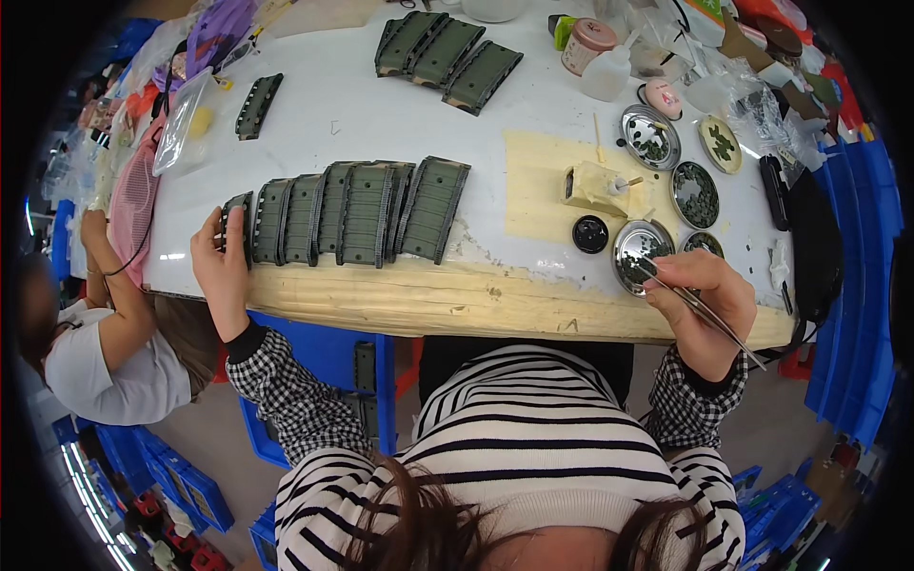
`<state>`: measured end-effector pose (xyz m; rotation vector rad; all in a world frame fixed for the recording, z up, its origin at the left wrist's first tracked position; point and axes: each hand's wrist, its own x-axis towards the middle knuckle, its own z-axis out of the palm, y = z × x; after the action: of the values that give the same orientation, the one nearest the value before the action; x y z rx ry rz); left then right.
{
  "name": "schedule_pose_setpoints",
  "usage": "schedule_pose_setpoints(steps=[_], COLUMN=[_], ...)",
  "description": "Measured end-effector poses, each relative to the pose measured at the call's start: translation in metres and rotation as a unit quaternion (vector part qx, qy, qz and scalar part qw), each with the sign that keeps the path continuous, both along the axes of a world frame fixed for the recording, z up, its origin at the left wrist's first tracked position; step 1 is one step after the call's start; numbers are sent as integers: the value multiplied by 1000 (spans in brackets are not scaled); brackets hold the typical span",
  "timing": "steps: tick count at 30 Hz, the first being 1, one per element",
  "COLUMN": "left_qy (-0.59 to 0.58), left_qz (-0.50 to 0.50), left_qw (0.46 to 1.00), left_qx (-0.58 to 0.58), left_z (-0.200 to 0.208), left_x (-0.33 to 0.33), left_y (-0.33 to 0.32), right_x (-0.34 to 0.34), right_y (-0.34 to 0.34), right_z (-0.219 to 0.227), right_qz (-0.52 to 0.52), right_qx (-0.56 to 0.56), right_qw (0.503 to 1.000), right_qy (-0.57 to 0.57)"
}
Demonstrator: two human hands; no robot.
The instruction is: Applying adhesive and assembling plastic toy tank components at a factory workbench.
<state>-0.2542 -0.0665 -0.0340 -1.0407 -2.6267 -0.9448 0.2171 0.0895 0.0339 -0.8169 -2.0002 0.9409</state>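
My left hand (221, 271) is closed on the leftmost dark green curved panel (245, 217), at the left end of a row of similar panels (362, 214) along the table's near edge. My right hand (706, 303) grips metal tweezers (743, 346). The tweezer tips reach into a round metal dish (624, 271) of small dark green pieces; whether they pinch a piece I cannot tell. Close by on the left stands a small round black pot (590, 234). Behind it, a tape-wrapped block (592, 187) holds a white stick.
More dishes of green bits (695, 195) stand at the right, before bottles (609, 71) and plastic bags. More panels (433, 52) lie at the back, and one (258, 107) at the far left. A person (119, 352) sits at the left. A blue crate (383, 381) is below the table.
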Motion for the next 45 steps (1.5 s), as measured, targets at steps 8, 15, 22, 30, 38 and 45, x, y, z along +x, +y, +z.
schedule_pose_setpoints(steps=[8,15,22,30,38,45], left_qy=[76,69,-376,-678,-697,-685], left_qz=[-115,-93,-271,-262,-286,-393], left_qw=[981,959,860,639,626,610], left_qx=[-134,-259,216,253,202,65], left_z=[50,50,90,60,65,41], left_x=[-72,-78,50,174,231,255], left_y=[117,161,63,45,68,67], right_x=[3,35,30,22,23,4], right_y=[0,5,11,20,21,0], right_z=[9,1,-41,-53,-52,-14], right_qz=[28,-80,-132,-142,-141,7], right_qx=[45,67,22,112,108,-31], right_qw=[999,994,989,978,978,999], right_qy=[-2,-37,-62,-107,-109,39])
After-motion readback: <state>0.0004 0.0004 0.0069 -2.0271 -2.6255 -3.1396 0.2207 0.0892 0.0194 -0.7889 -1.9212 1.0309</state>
